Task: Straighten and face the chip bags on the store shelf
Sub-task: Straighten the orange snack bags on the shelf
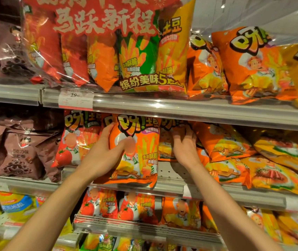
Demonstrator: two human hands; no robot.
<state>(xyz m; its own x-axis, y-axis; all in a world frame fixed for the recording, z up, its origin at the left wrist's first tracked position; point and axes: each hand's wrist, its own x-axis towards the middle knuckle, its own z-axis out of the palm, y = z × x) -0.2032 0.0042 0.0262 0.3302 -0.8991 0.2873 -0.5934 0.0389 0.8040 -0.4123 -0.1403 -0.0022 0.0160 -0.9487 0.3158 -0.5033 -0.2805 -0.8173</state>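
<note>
The left hand (106,151) grips the upright orange bag (141,153); the right hand (185,144), fingers loosely spread, reaches bags lying tilted just right.

Chip bags: orange bag (135,151) glossy plastic film, crinkled, as are brown bags (17,153); multipack (108,51) in clear shiny wrap; shelf edge (199,109) smooth, glossy, metallic-looking; price label (75,100) matt paper.

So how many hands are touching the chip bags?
2. The left hand holds the upright orange bag on the middle shelf; the right hand reaches behind it to bags further back.
</note>
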